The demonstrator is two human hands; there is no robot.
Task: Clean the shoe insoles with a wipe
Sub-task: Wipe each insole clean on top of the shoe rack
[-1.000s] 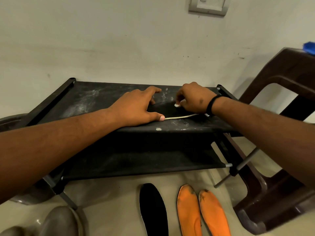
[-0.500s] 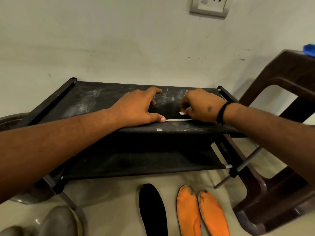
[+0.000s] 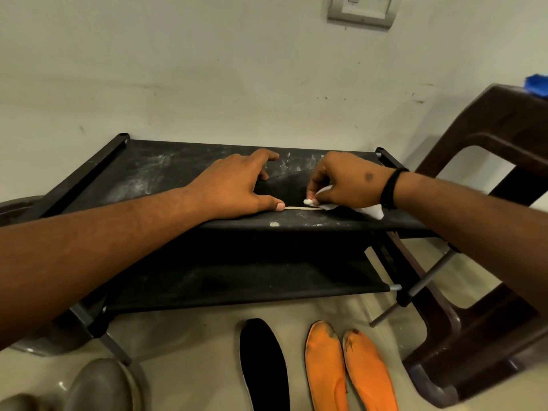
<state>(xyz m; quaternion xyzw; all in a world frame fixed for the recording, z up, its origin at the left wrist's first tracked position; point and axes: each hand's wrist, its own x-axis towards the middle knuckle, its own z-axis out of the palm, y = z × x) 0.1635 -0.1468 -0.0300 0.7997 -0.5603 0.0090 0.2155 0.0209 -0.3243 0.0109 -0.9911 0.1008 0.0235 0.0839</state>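
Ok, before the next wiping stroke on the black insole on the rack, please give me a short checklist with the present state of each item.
1. Left hand presses flat on the black insole to keep it in place: ok.
2. Right hand pinches the white wipe: ok.
3. Wipe touches the insole near its pale front edge: ok.
4. Insole lies fully on the rack's top shelf: ok, though its edge is near the front.
5. Insole surface already clean: cannot tell, it is dark and partly covered.
6. The other black insole and two orange insoles wait on the floor; the orange ones have dark marks at the tips: not ok.
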